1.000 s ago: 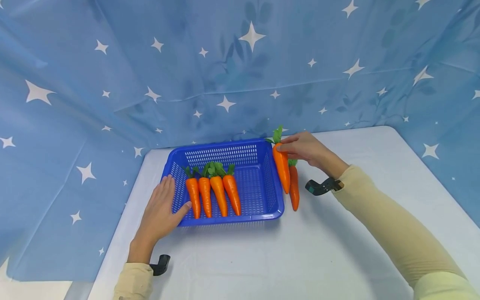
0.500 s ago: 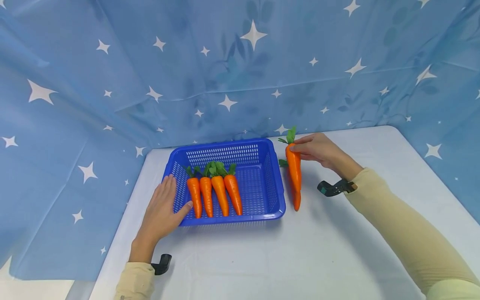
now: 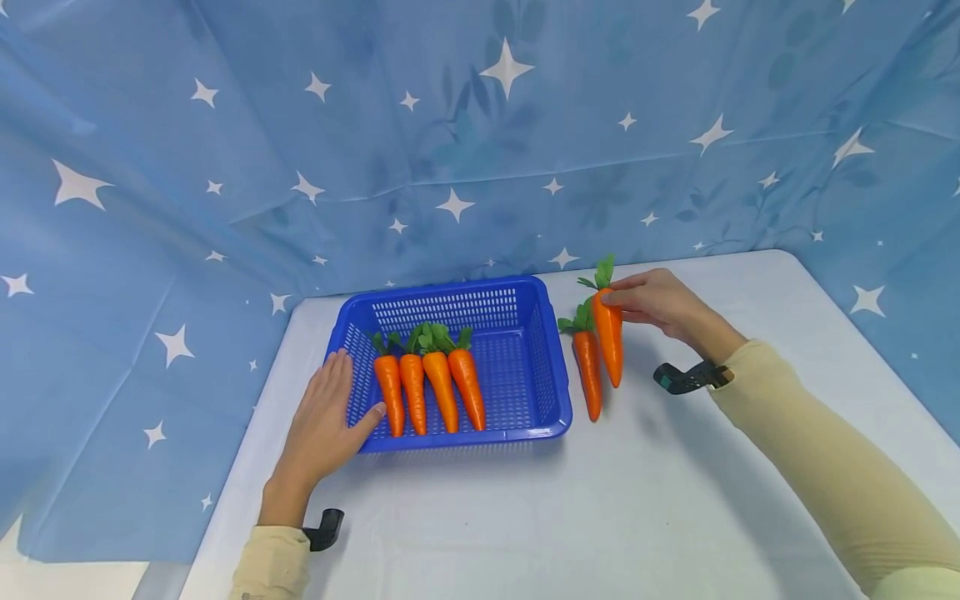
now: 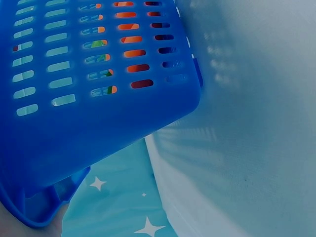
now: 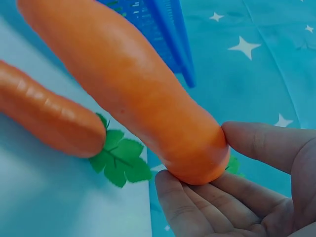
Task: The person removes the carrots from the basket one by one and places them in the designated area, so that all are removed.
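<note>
My right hand (image 3: 660, 304) pinches an orange carrot (image 3: 610, 337) near its leafy top, thumb on one side and fingers on the other. The right wrist view shows this held carrot (image 5: 133, 84) large and close. Just left of it, a second carrot (image 3: 588, 371) lies on the table beside the blue basket (image 3: 566, 400). Several more carrots (image 3: 438, 392) lie side by side in the basket's left half, leaves toward the back. My left hand (image 3: 322, 417) rests with straight fingers on the basket's left rim, thumb over the front left corner. Through the slots, the left wrist view shows bits of orange.
A white cloth-covered table (image 3: 525, 525) carries the basket. Behind and to the left hangs a blue curtain (image 3: 360, 125) with white stars, reaching down to the table's back edge.
My right hand has carried the carrot to the right, away from the basket's right rim and past the carrot on the table. The left hand stays on the basket.
</note>
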The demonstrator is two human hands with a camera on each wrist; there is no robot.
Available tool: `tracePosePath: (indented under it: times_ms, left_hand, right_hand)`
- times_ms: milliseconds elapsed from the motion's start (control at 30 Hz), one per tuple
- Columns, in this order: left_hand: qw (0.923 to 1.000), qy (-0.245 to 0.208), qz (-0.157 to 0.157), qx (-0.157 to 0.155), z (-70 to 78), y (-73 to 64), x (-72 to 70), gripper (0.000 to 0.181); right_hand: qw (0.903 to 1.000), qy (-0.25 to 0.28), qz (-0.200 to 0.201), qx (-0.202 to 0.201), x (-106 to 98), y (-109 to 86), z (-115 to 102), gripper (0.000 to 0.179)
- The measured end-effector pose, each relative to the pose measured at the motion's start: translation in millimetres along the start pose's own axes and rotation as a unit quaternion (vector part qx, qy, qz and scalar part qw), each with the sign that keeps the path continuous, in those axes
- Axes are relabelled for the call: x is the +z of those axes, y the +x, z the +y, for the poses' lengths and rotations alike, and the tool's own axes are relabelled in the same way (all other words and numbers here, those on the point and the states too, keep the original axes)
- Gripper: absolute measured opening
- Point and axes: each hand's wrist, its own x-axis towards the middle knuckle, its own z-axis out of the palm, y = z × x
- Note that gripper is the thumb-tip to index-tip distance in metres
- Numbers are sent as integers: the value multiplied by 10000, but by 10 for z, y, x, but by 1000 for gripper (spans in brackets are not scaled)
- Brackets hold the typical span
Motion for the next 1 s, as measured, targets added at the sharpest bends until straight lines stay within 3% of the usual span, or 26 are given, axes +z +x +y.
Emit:
tracePosePath:
  times_ms: [400, 1000]
  left_hand:
    - [10000, 9, -45, 14, 3, 9, -27, 95]
    - [10000, -2, -36, 18, -7, 8, -21, 96]
  right_hand:
    - [9999, -17, 64, 117, -97, 16, 162, 56]
    - [9986, 197, 99, 475, -21, 129, 395, 62]
